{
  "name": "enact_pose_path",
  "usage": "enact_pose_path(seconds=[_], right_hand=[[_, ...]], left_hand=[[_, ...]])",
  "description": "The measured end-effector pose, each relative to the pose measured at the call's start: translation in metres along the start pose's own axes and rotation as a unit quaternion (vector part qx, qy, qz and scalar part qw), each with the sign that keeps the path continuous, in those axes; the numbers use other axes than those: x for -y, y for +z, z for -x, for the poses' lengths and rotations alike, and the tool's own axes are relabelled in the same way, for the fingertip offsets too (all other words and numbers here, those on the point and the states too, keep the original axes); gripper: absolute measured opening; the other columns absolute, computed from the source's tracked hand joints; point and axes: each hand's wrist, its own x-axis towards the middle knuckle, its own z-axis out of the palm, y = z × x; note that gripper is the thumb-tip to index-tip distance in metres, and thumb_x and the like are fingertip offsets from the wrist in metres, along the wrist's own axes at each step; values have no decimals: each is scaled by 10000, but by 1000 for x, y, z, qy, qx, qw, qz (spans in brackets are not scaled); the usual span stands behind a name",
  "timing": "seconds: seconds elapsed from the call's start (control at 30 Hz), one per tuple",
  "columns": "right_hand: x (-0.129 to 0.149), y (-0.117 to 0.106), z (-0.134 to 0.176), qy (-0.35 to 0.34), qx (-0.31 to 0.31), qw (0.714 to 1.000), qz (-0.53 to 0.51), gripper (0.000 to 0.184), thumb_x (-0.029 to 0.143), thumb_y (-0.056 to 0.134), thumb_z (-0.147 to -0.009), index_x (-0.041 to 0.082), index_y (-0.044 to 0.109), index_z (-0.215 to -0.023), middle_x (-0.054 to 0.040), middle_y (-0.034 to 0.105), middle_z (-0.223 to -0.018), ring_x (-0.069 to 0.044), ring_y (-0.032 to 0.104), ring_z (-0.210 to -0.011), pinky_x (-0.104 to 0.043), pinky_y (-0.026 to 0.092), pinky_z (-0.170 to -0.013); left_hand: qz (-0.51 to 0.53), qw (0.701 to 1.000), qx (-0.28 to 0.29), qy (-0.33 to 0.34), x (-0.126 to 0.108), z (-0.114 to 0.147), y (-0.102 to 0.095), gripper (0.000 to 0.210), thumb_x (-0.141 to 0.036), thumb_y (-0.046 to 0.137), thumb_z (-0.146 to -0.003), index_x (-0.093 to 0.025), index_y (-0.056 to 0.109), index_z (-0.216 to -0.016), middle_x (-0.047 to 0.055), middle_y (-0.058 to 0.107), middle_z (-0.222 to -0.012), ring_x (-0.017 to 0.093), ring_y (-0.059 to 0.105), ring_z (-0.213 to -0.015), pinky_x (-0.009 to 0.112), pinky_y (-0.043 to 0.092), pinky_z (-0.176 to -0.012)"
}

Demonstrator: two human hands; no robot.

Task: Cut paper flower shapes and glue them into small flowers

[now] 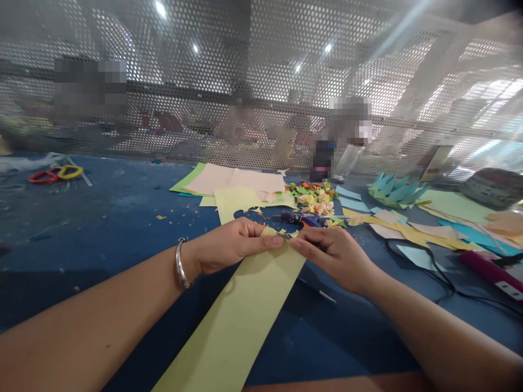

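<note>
A long strip of pale yellow paper point(249, 305) runs from between my hands down toward the lower left. My left hand point(237, 245), with a silver bangle at the wrist, is closed on its far end, thumb flat on top. My right hand point(327, 253) pinches the same end at its right corner. The far edge looks uneven, with small pointed bits; a thin dark sliver shows between the thumbs, too small to name. Just beyond my fingers lies a dark blue glue gun point(300, 219) with an orange part. Below my right hand a thin tool with a pale tip point(327, 296) rests on the table.
Pale pink sheets point(237, 179) lie beyond my hands. Beside them is a heap of coloured paper scraps point(316, 198). Rightward are a teal paper crown-like shape point(394, 191), paper strips, a black cord and a magenta power strip point(490, 272). Red-and-yellow-handled scissors point(55, 174) lie far left.
</note>
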Motion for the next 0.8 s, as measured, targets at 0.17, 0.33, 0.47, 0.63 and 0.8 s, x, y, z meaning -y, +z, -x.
enact_pose_path(seconds=[0.17, 0.33, 0.47, 0.63, 0.8], right_hand=[[0, 0, 0, -3, -5, 1000, -2, 485, 551, 468, -1007, 185, 551, -699, 15, 473, -679, -127, 403, -633, -277, 307, -581], [-1, 0, -1, 1, -1, 1000, -5, 479, 549, 470, -1007, 181, 573, -717, 15, 490, -687, -125, 405, -629, -277, 308, -579], [0, 0, -1, 0, -1, 1000, -6, 482, 551, 470, -1006, 183, 551, -705, 22, 456, -679, -123, 386, -626, -276, 296, -575], [1, 1, -1, -2, -4, 1000, -7, 489, 548, 470, -1005, 180, 546, -692, 26, 432, -671, -120, 369, -618, -275, 297, -574], [0, 1, -1, -1, 0, 1000, -11, 489, 559, 463, -1004, 182, 566, -709, 22, 453, -676, -124, 388, -618, -274, 308, -569]], left_hand=[[-13, 1000, 2, 2, 1, 0, 0, 282, -442, 758, -843, -171, 740, -768, 0, 701, -695, 87, 577, -562, 205, 398, -528], [-16, 1000, 1, -10, 0, -1, 1, 300, -458, 754, -844, -169, 739, -766, 1, 702, -691, 84, 575, -547, 201, 397, -516], [-16, 1000, 0, -10, -1, 0, 1, 304, -458, 741, -857, -168, 742, -766, 2, 702, -684, 82, 573, -537, 199, 401, -510], [-2, 1000, 7, -11, 0, 0, 1, 300, -456, 749, -851, -163, 749, -786, 14, 717, -721, 87, 589, -558, 198, 422, -528], [-18, 1000, 2, -12, 1, 0, -1, 325, -483, 761, -831, -160, 750, -790, 13, 715, -703, 86, 582, -537, 195, 413, -507]])
